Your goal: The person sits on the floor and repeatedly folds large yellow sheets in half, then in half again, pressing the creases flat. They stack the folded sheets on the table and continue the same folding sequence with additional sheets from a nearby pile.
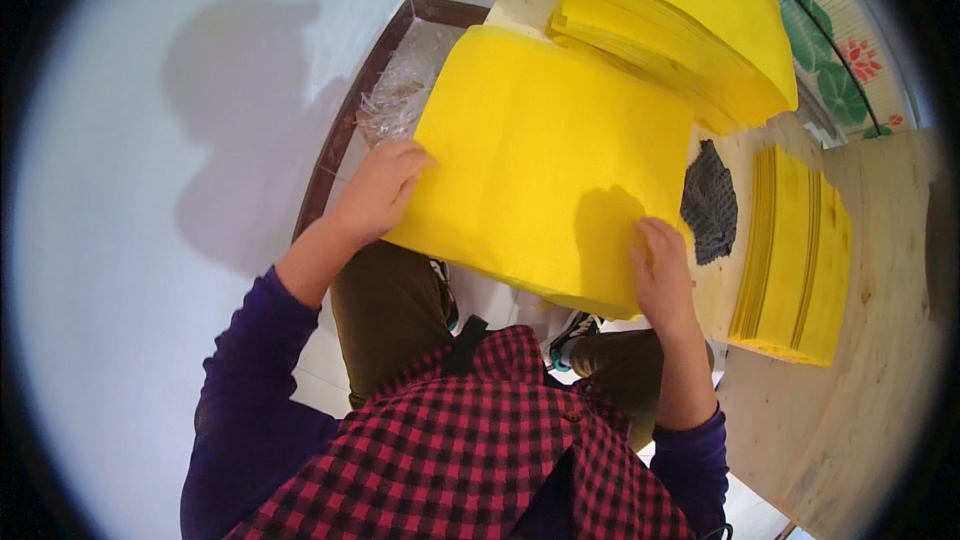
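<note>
In front of me lies a broad yellow sheet, cloth-like or paper-like, at the top of what looks like a pile. Its near edge overhangs my knees. My left hand is closed at the sheet's left edge, fingertips on its surface. At the near right corner, my right hand has its fingers curled round the edge. How many layers either hand holds is hidden. Just beyond the sheet, a thick stack of yellow sheets leans on the table.
A dark grey textured cloth rests right of the sheet. Farther right stand folded yellow bundles on the wooden table. Clear crumpled plastic lies left, beside the white wall. A flower-patterned panel borders the far right.
</note>
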The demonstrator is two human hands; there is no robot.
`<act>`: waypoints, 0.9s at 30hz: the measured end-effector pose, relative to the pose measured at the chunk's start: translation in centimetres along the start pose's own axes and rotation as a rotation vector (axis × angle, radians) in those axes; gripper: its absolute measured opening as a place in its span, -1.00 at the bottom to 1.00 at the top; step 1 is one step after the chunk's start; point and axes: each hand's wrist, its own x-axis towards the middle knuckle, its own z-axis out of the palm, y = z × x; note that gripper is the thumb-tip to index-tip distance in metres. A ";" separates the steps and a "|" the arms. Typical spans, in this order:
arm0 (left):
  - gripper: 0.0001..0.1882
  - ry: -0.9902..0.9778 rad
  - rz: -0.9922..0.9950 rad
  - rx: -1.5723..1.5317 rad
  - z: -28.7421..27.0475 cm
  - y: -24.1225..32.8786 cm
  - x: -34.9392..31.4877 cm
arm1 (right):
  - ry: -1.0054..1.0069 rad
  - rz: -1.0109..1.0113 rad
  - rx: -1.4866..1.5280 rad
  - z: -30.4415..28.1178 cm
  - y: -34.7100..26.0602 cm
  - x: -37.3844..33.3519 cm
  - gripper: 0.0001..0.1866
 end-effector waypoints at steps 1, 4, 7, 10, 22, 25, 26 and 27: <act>-0.76 -0.007 0.001 -0.016 0.1 0.1 -0.5 | -0.069 0.062 0.020 0.2 -0.2 -0.3 -0.64; -0.76 0.026 0.020 -0.047 0.5 -0.3 -0.2 | -0.003 -0.003 -0.005 0.9 0.0 0.9 -0.64; -0.78 0.133 0.006 -0.099 0.3 -1.2 0.4 | 0.059 -0.012 0.037 0.9 0.6 1.8 -0.64; -0.79 0.171 -0.044 -0.219 -0.1 -1.6 -0.2 | -0.004 0.025 0.022 0.7 0.5 0.8 -0.65; -0.79 0.157 -0.009 -0.168 -0.3 -0.8 -1.0 | -0.085 0.038 0.032 0.8 -0.2 0.7 -0.68; -0.78 0.119 0.021 -0.132 0.3 0.3 -0.3 | 0.025 -0.053 0.048 0.9 0.2 2.2 -0.68; -0.78 0.116 0.031 -0.118 0.4 0.5 0.2 | 0.023 -0.027 0.062 0.7 0.4 2.4 -0.68; -0.78 0.116 0.034 -0.103 0.5 0.7 0.2 | 0.020 -0.003 0.078 0.5 0.7 2.4 -0.68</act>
